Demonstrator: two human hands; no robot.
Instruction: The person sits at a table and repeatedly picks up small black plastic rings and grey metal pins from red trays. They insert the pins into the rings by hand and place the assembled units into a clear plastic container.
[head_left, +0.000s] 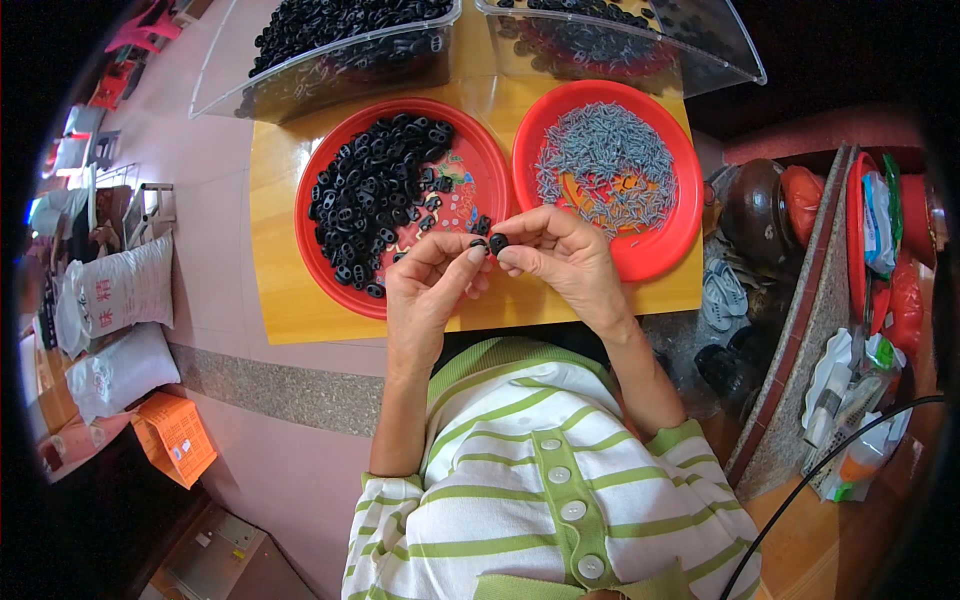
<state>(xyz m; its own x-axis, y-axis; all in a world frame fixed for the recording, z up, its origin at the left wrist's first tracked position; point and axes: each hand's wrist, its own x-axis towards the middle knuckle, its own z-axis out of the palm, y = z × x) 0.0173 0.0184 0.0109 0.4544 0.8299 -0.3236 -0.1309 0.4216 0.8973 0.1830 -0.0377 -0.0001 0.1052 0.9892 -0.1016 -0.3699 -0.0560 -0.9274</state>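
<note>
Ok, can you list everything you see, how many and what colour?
Bins: two, clear, far table edge.
Trays: two, red, side by side on table.
Black pieces: lots, black, bins, left tray, fingers.
Screw-like bits: lots, grey, right tray.
Table: one, yellow, under trays.
Sacks: at least two, white, left.
Basket: one, orange, lower left.
Jar: one, brown, right.
Other clutter: uncountable, mixed colours, both sides.
Shirt: one, white with green stripes, bottom middle.
Left fingers: one set, pinching a black piece.
Right fingers: one set, pinching another black piece.
</note>
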